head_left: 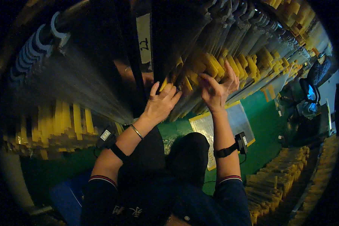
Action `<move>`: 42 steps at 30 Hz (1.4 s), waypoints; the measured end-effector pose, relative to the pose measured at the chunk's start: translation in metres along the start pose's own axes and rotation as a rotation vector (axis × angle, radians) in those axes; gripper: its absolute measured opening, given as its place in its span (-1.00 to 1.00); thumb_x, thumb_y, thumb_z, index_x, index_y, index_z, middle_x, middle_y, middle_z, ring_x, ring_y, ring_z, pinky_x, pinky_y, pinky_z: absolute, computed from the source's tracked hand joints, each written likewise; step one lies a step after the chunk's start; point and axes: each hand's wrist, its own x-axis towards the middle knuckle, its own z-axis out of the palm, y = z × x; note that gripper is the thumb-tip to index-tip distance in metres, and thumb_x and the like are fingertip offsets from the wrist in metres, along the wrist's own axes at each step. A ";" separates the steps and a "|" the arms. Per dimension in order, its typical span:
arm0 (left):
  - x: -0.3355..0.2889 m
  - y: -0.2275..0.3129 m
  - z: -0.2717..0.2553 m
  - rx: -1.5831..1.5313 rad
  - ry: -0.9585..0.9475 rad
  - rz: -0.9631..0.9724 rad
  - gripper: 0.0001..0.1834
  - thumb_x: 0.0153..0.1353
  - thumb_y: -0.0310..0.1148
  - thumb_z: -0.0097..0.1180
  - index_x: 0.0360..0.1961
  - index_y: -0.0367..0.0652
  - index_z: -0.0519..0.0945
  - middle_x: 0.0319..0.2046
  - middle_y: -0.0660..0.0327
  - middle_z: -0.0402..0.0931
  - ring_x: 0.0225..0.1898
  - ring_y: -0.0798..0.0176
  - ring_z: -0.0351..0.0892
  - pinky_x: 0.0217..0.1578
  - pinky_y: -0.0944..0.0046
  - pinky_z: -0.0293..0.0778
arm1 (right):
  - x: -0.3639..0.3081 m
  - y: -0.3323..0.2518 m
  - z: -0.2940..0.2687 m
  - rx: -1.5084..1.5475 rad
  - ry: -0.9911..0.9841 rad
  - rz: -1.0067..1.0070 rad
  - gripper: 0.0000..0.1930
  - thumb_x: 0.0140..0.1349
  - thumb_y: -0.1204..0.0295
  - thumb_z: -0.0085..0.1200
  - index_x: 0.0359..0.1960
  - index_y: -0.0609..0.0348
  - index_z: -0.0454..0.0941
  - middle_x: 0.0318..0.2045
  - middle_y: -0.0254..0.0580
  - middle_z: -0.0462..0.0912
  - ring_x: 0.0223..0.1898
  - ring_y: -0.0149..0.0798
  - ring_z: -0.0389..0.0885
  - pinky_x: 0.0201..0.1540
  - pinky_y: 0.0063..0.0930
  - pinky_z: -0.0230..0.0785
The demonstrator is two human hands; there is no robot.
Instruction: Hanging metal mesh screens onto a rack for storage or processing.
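Several thin sheets with yellow edge strips (pixel 233 68) hang in a close row in front of me. My left hand (pixel 160 105) is at the near left end of this row, its fingers bent but apart. A small yellow strip (pixel 163 84) shows at its fingertips; I cannot tell whether they touch it. My right hand (pixel 217 90) is raised farther right against the yellow strips, thumb and index finger spread apart with nothing visible between them. A bangle (pixel 136 132) circles my left wrist, and a small black strapped device (pixel 241 142) is on my right forearm.
Grey hooks (pixel 58 28) carry another row of hanging sheets at left, yellow strips (pixel 77 118) low on them. A dark upright with a pale marked label (pixel 144 43) divides the rows. A yellow-edged sheet (pixel 203 124) lies on the green floor (pixel 260 113); yellowish stacks (pixel 278 180) stand lower right.
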 end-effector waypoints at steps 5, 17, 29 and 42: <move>-0.008 -0.007 -0.001 0.032 -0.095 0.063 -0.62 0.08 -0.18 0.01 -0.06 0.01 0.58 0.13 0.24 0.41 0.28 0.27 0.20 0.31 -0.11 -0.26 | -0.018 -0.006 0.008 -0.089 -0.019 -0.230 -0.63 -0.15 0.34 0.28 -0.28 -0.59 0.66 0.26 -0.37 0.32 0.30 -0.12 0.08 0.28 -0.17 -0.15; -0.021 -0.012 0.013 0.154 0.123 -0.075 -0.70 0.06 -0.07 0.14 -0.27 0.00 0.63 0.00 0.31 0.49 0.21 0.35 0.27 0.25 0.02 -0.12 | -0.023 0.004 0.008 -0.250 -0.174 -0.275 -0.75 0.05 0.27 0.22 -0.43 -0.76 0.64 0.26 -0.56 0.36 0.34 -0.11 0.01 0.32 -0.17 -0.26; 0.003 0.007 -0.007 -0.156 0.264 -0.310 -0.16 -0.02 0.19 0.23 0.16 -0.21 0.40 -0.14 0.21 0.50 0.02 0.28 0.35 -0.01 0.06 0.04 | 0.006 -0.008 -0.016 -0.085 -0.388 -0.234 -0.33 0.00 0.30 0.23 0.24 -0.30 0.36 0.22 -0.52 0.39 0.28 -0.16 0.12 0.32 -0.11 -0.24; 0.003 0.001 -0.012 -0.117 0.258 -0.302 -0.07 -0.12 0.18 0.33 0.19 -0.22 0.36 -0.29 0.30 0.53 -0.06 0.26 0.40 -0.04 0.04 0.07 | 0.013 -0.006 -0.022 -0.021 -0.325 -0.242 -0.34 0.00 0.25 0.25 0.23 -0.21 0.36 0.16 -0.58 0.46 0.22 -0.24 0.23 0.31 -0.13 -0.21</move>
